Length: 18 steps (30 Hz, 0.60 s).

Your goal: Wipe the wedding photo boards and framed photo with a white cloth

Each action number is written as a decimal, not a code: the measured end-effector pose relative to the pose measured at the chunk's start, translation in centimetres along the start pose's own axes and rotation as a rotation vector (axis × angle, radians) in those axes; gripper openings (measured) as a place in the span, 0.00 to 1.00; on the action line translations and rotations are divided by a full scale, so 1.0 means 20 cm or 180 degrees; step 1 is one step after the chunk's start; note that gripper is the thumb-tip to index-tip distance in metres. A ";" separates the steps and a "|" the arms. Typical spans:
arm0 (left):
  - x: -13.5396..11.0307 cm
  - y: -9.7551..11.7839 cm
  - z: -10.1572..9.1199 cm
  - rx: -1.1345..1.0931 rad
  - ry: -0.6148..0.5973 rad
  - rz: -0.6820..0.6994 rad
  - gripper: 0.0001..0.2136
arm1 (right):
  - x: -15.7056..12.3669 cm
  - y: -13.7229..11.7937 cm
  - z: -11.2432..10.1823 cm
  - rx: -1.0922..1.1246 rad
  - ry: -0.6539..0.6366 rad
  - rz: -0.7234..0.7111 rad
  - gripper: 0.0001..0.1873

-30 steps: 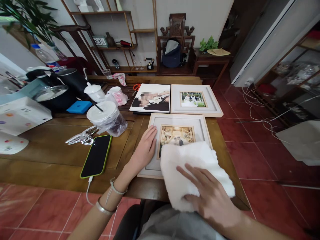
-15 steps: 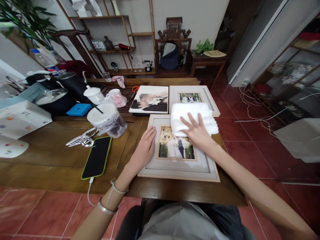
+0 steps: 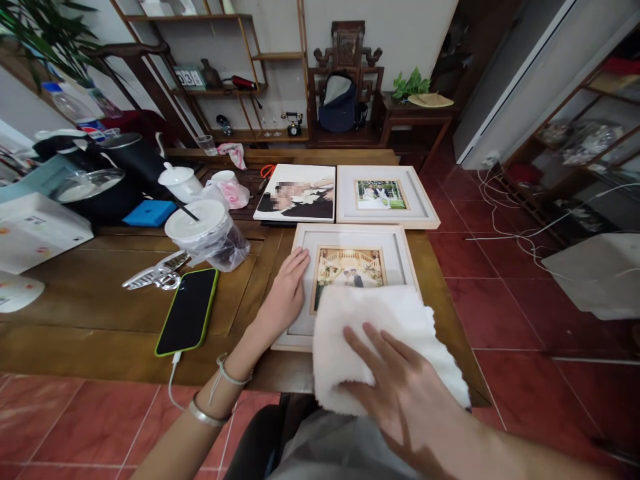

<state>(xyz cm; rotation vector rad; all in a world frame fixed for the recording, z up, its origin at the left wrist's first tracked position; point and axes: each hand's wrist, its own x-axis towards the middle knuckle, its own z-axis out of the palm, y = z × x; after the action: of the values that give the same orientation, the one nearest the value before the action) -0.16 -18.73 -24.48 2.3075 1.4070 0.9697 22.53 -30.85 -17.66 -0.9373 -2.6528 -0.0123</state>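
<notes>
In the head view, my right hand (image 3: 400,380) is on a folded white towel (image 3: 370,340), fingers spread over its top and thumb bent against it. The towel covers the lower right of a framed photo (image 3: 287,340) with a pale mat and light wood edge. It reaches past the frame's near edge. My left hand (image 3: 287,293) rests on the frame's left side, its fingers stretched out and flat. Part of the wedding picture (image 3: 350,263) shows above the towel. Behind lie a second framed photo (image 3: 347,197) and a photo panel (image 3: 295,193).
Left of the frame are a phone (image 3: 187,310) on a charging cable, a silver clip (image 3: 157,270) and a lidded cup (image 3: 203,223) in plastic. Farther off stand a white teapot (image 3: 180,181), a blue box (image 3: 150,213) and orange-handled scissors (image 3: 267,171). The wooden table (image 3: 457,340) ends at right.
My right hand has moved toward me with the towel, from the frame's upper right to its lower right and near edge. The rear framed photo is uncovered. My left hand stays on the frame.
</notes>
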 end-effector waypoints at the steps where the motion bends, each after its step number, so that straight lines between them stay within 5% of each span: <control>1: 0.00 0.00 0.00 0.0002 -0.0024 -0.0017 0.22 | 0.01 0.00 0.01 0.0148 0.0074 0.0043 0.08; 5: 0.00 0.00 -0.01 0.0009 -0.0103 -0.0008 0.22 | 0.05 0.10 0.01 0.0498 0.0073 0.0145 0.18; 9: 0.00 0.00 -0.01 -0.0039 -0.0048 0.0106 0.22 | 0.13 0.35 -0.02 0.0622 -0.0201 0.0605 0.35; 13: 0.00 0.00 0.00 -0.0052 -0.0029 0.0131 0.23 | 0.28 0.59 -0.04 -0.0003 0.0114 0.0900 0.35; 18: 0.00 0.00 -0.01 -0.0084 -0.0060 0.0075 0.23 | 0.46 0.67 0.05 -0.0816 0.0347 0.0460 0.35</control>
<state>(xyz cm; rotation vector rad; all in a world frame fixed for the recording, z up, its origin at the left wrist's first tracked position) -0.20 -18.84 -24.35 2.3131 1.3544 0.9647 23.79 -14.64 -17.11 -1.1709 -2.5163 -0.3669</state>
